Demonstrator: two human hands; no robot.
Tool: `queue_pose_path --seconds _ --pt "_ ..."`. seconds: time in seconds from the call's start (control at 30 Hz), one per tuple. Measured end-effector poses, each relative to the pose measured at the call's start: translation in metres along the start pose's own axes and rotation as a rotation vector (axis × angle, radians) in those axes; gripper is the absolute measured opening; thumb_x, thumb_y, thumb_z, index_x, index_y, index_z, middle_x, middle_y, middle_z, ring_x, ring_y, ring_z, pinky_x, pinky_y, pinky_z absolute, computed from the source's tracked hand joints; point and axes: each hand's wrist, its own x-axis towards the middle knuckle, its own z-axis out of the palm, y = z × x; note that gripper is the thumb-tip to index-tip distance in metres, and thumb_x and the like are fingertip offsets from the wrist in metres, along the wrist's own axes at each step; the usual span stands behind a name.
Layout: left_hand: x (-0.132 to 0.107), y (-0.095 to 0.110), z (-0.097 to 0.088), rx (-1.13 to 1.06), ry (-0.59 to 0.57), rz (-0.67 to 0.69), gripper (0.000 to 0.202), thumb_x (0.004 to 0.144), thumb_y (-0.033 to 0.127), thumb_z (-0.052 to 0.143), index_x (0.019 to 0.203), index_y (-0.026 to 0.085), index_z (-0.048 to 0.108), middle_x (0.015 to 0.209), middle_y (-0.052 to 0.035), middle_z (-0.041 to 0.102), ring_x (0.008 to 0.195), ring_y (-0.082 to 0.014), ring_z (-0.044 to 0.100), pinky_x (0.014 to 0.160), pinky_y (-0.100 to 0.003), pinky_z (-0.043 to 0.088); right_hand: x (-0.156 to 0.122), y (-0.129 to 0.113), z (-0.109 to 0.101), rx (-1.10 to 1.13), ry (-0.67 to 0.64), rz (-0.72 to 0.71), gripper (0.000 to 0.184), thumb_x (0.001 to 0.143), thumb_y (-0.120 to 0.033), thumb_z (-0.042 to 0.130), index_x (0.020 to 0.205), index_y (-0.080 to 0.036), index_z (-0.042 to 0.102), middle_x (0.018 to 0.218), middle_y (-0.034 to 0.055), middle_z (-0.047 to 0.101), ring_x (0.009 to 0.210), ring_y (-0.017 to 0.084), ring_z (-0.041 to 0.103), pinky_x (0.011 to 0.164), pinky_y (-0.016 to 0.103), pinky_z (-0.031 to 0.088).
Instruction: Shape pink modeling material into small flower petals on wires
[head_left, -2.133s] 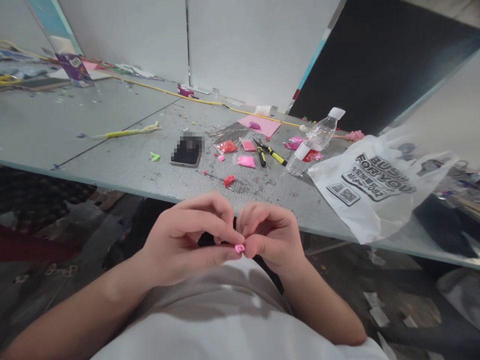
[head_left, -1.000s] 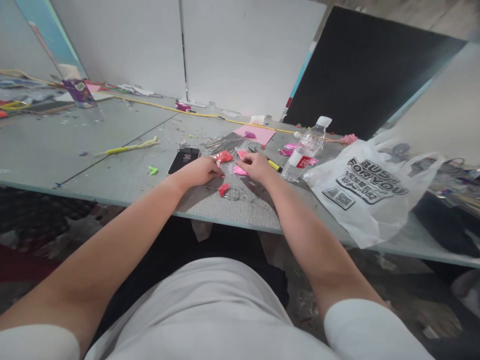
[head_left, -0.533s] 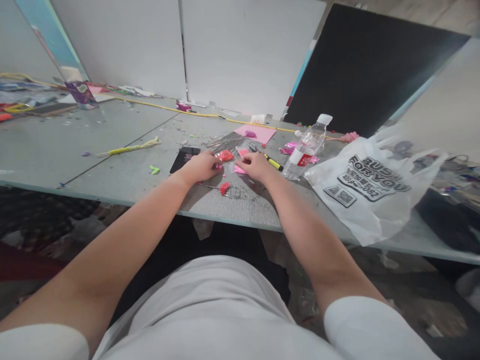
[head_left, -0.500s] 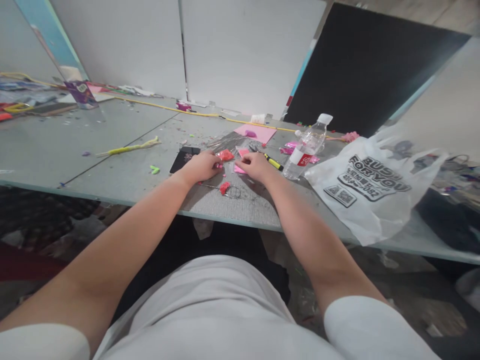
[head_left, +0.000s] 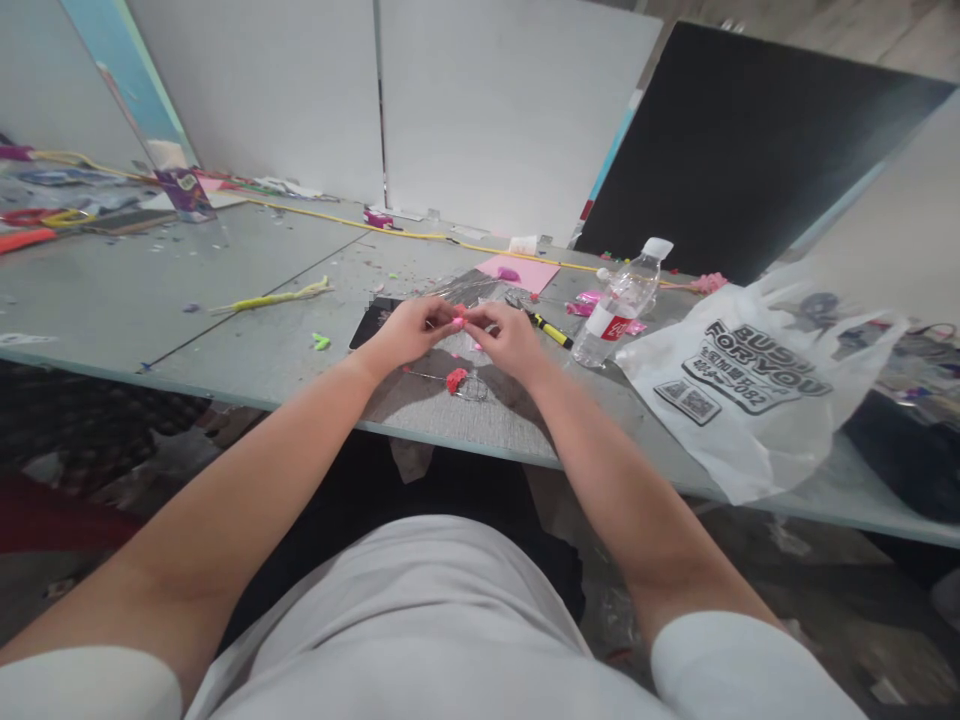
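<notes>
Fingertips of my left hand (head_left: 416, 330) and my right hand (head_left: 506, 338) meet over the table, pinching a small bright pink piece of what looks like soft clay (head_left: 458, 322) between them. Just below, on the table, lies a red crumbly lump (head_left: 456, 380) on a thin wire, beside a coil of wire (head_left: 474, 388). A dark flat phone-like slab (head_left: 367, 325) is partly covered by my left hand. To the right of my right hand rests a yellow-and-black tool (head_left: 551, 330), perhaps pliers. My fingers hide part of the pink material under them.
A clear bottle (head_left: 621, 305) with a red label stands to the right, next to a white plastic bag (head_left: 757, 390). Behind my hands is a pink sheet (head_left: 536, 272). Yellow-green stems (head_left: 274, 297) and green bits (head_left: 321, 342) lie left. The table's front edge (head_left: 450, 448) is close.
My hands have come together from apart, and the pink piece from my left fingers is now between both. The whole view has shifted slightly.
</notes>
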Motion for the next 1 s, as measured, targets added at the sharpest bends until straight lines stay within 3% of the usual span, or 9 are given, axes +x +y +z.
queue_pose_path --seconds 0.1,0.5,0.7,0.83,1.0 --pt "-0.0009 0.0013 -0.0008 -0.018 -0.004 0.02 0.033 0.097 0.047 0.073 0.099 0.014 0.078 0.084 -0.0066 0.075 0.073 -0.0144 0.061 0.068 -0.027 0.048 0.0003 0.0012 0.0025 -0.04 -0.018 -0.002 0.028 0.098 -0.047 0.072 0.101 -0.02 0.08 0.102 0.0094 0.079 0.084 0.02 0.069 0.081 0.035 0.054" --pt "-0.002 0.0044 -0.0016 0.036 -0.05 0.12 0.023 0.097 0.035 0.068 0.105 0.015 0.079 0.091 -0.0069 0.077 0.08 -0.0162 0.065 0.074 -0.028 0.049 0.0008 0.0026 0.0003 -0.096 -0.073 0.059 0.02 0.098 -0.036 0.072 0.09 -0.018 0.072 0.089 0.0068 0.076 0.08 0.02 0.064 0.078 0.034 0.047" --pt "-0.0001 0.0025 -0.0016 0.074 -0.08 0.136 0.022 0.094 0.036 0.069 0.091 0.015 0.077 0.081 -0.0053 0.073 0.072 -0.0154 0.061 0.069 -0.028 0.047 0.0006 0.0065 -0.0012 -0.128 -0.139 0.019 0.023 0.1 -0.038 0.068 0.086 -0.02 0.066 0.087 0.0067 0.072 0.081 0.022 0.062 0.078 0.035 0.046" --pt "-0.001 0.0059 -0.0022 0.063 -0.032 0.084 0.023 0.094 0.037 0.069 0.089 0.016 0.075 0.079 -0.0039 0.071 0.072 -0.0144 0.059 0.071 -0.028 0.046 0.0013 0.0067 -0.0016 -0.114 -0.064 0.007 0.027 0.101 -0.044 0.063 0.086 -0.022 0.062 0.09 0.0073 0.072 0.086 0.023 0.063 0.083 0.037 0.048" --pt "-0.001 0.0024 -0.0018 0.108 0.003 0.05 0.022 0.094 0.035 0.067 0.093 0.015 0.075 0.086 -0.0064 0.073 0.077 -0.0162 0.061 0.073 -0.03 0.047 0.0003 0.0093 -0.0068 -0.049 0.097 0.098 0.013 0.093 -0.032 0.065 0.085 -0.021 0.063 0.086 0.0068 0.073 0.081 0.022 0.066 0.082 0.037 0.052"
